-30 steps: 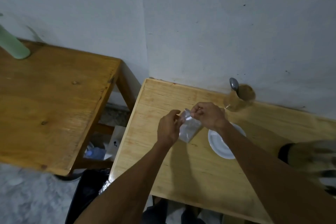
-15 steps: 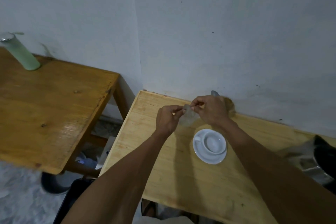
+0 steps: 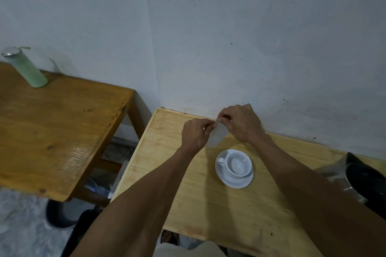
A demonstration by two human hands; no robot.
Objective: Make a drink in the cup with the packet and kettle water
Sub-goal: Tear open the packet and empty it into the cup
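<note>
A small pale packet hangs above the light wooden table, pinched at its top edge by both hands. My left hand grips the top left corner and my right hand grips the top right. Below and a little right of the packet stands an empty white cup on a white saucer. The kettle, steel with a black lid, sits at the table's right edge, partly cut off by the frame.
A darker wooden table stands to the left with a pale green bottle at its back. A gap with floor clutter separates the two tables. The white wall runs close behind both.
The view has tilted up, so the cup and saucer show fully below the hands. The jar with a spoon behind my right hand is now hidden. Both hands still pinch the packet's top.
</note>
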